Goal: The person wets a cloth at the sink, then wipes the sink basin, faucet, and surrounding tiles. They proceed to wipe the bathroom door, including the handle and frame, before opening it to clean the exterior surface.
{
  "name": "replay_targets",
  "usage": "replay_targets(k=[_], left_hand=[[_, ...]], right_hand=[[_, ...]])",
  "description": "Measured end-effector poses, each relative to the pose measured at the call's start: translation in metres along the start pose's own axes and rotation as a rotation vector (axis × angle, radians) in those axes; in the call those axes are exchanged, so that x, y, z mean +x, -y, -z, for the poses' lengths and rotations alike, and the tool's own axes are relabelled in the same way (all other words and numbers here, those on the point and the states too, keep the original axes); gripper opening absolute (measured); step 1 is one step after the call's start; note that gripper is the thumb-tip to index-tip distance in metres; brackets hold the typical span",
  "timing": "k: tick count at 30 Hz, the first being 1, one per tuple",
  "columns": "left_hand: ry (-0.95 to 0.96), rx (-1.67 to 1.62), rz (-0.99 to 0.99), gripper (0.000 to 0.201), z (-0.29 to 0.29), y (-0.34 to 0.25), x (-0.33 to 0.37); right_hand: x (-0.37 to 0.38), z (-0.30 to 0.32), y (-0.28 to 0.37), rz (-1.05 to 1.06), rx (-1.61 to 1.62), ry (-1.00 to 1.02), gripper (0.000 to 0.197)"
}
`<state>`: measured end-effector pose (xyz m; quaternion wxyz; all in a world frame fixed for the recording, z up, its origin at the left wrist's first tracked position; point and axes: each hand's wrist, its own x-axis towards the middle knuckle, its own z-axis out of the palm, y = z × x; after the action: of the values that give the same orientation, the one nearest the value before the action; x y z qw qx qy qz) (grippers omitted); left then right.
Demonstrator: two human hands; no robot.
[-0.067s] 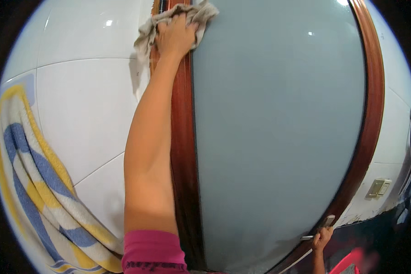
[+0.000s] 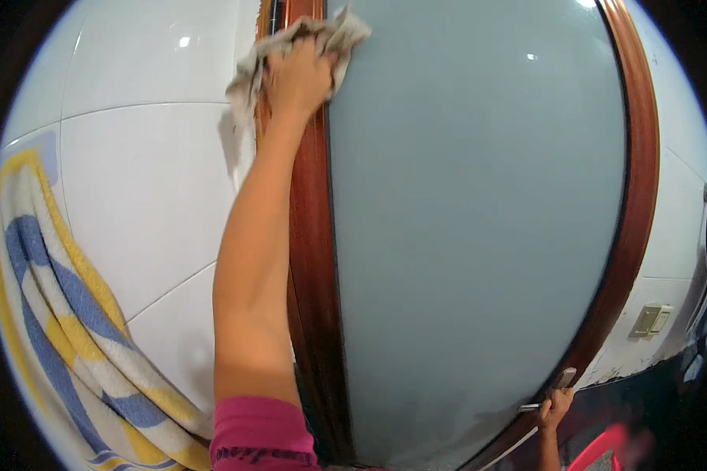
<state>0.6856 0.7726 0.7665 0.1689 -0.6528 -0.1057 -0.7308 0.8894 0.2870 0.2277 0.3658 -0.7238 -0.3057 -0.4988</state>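
Observation:
My left hand (image 2: 300, 78) presses a crumpled beige cloth (image 2: 251, 72) against the upper part of the reddish-brown wooden door frame (image 2: 309, 188). Its fingers bend into the folds, and the cloth spreads past the frame on both sides. A bare forearm and a magenta sleeve lead up to it from the lower edge. At the lower right, my right hand (image 2: 556, 408) is wrapped around the metal door handle (image 2: 529, 407), on the right stile of the door. Pale grey-blue frosted glass (image 2: 479, 220) fills the door between the two hands.
A blue, yellow and white towel (image 2: 78, 314) hangs on the left against white wall tiles (image 2: 145, 188). To the right of the door is a light switch plate (image 2: 650, 321). A bright pink-red object (image 2: 601, 449) shows low on the right.
My left hand and the cloth have slid slightly down along the frame. My right hand stays on the handle.

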Motion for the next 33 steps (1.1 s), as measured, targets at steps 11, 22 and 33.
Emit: replay_targets(k=[11, 22, 33], left_hand=[[-0.153, 0.012, -0.012, 0.036, 0.025, -0.049, -0.172], [-0.321, 0.044, 0.037, 0.026, -0.016, -0.168, -0.018], [-0.524, -0.561, -0.727, 0.032, -0.059, -0.408, 0.108]], right_hand=[[0.004, -0.002, 0.002, -0.033, 0.009, -0.046, 0.007], [0.005, 0.008, 0.01, 0.004, -0.005, -0.106, 0.009], [0.006, 0.018, 0.02, -0.075, -0.114, 0.169, 0.037]])
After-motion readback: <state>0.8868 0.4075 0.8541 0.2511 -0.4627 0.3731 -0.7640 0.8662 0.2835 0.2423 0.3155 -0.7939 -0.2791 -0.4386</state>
